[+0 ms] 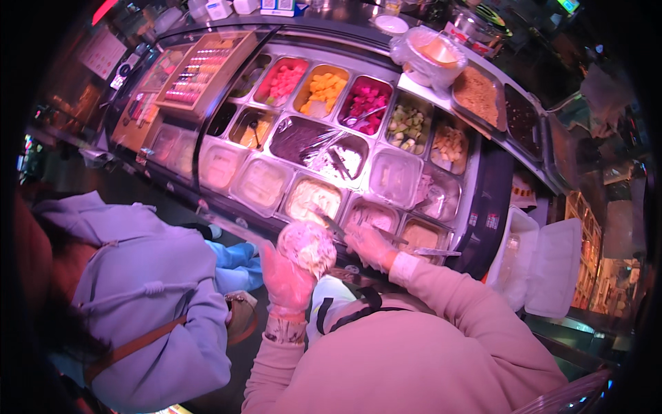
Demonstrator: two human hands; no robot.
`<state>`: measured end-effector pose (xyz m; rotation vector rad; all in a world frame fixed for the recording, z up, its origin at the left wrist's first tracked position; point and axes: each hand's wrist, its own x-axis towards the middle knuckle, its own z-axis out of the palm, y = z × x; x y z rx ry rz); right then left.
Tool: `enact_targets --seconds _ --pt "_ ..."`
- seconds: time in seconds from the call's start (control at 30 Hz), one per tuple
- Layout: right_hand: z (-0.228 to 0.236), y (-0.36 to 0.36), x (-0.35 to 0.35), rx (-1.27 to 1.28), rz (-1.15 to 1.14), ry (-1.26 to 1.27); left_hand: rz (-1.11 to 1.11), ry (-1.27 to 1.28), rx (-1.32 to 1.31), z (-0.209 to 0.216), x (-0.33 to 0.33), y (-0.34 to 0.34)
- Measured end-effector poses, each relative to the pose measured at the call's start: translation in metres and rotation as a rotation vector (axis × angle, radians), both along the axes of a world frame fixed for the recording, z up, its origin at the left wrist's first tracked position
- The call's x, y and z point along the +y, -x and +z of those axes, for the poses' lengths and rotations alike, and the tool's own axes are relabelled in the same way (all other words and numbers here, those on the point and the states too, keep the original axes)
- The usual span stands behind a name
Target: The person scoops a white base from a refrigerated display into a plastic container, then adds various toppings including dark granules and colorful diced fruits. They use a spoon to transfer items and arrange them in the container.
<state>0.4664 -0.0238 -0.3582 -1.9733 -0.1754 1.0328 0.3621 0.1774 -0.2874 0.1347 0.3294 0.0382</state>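
My left hand point(287, 281), in a clear glove, grips a rounded mound of cream point(307, 247), pale pink and white with darker streaks. Whatever supports the mound underneath is hidden. To its right my gloved right hand point(371, 247) is closed around a metal spatula point(331, 222). The spatula's blade points left, between the mound and a tub of white cream point(314, 197). Below the right hand lie a tub of pinkish cream point(371, 217) and a tub of tan paste point(423, 234), with other spatula handles point(437, 252) sticking out.
Behind are tubs of pink cubes point(283, 81), yellow fruit point(323, 91), magenta cubes point(367, 105) and green pieces point(409, 128). A crumb tray point(477, 98) sits at the right, near a white lidded box point(517, 255). A person in a lilac hoodie point(148, 276) stands close at my left.
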Motion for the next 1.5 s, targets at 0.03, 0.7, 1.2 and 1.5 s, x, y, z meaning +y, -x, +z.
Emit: enact_targets --seconds 0.03,0.7,1.2,1.5 --pt "0.006 0.007 -0.018 0.033 -0.078 -0.052 -0.065 0.040 -0.032 -0.004 -0.008 0.001" --pt "-0.009 0.036 -0.147 0.091 -0.461 -0.204 -0.640 -0.746 -0.228 -0.018 -0.112 -0.030" --pt "-0.028 0.061 -0.138 0.219 -0.482 -0.306 -0.558 -0.793 -0.240 -0.026 -0.104 -0.028" --pt "-0.022 0.061 -0.132 0.157 -0.635 -0.290 -0.579 -0.763 -0.242 -0.031 -0.104 -0.023"
